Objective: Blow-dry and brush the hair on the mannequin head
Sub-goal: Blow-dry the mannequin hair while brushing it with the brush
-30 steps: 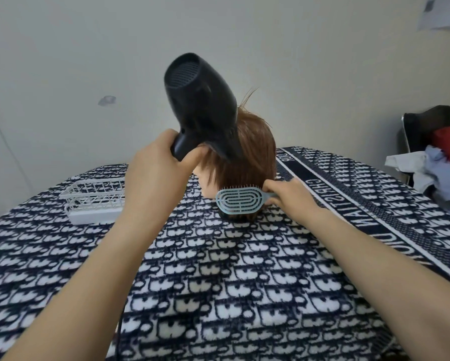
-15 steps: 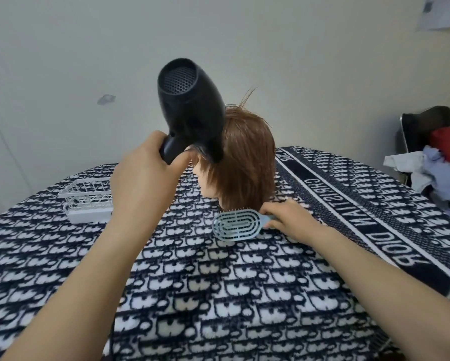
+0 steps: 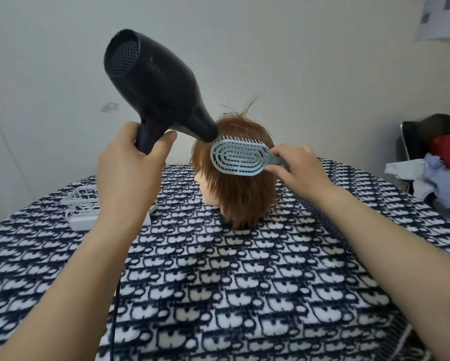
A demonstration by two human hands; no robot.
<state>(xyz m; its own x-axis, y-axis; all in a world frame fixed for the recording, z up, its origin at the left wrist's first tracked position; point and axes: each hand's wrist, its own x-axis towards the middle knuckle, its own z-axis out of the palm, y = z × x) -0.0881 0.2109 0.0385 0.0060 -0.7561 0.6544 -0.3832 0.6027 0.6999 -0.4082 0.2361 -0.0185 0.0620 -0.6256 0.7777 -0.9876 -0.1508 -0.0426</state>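
Hair on the mannequin head [image 3: 241, 196] lies just left of your right hand [image 3: 300, 170], which grips the handle of the pale blue brush [image 3: 239, 158], bristles set against the hair near the crown. Your left hand [image 3: 130, 173], further left, is wrapped round the handle of the black dryer [image 3: 153, 84], whose nozzle nearly touches the brush. Beside that wrist a white wire basket [image 3: 80, 201] rests on the patterned cloth [image 3: 218, 282] over the tabletop, its contents hidden. Print on the sheet of paper [image 3: 437, 16] on the wall is too small to read.
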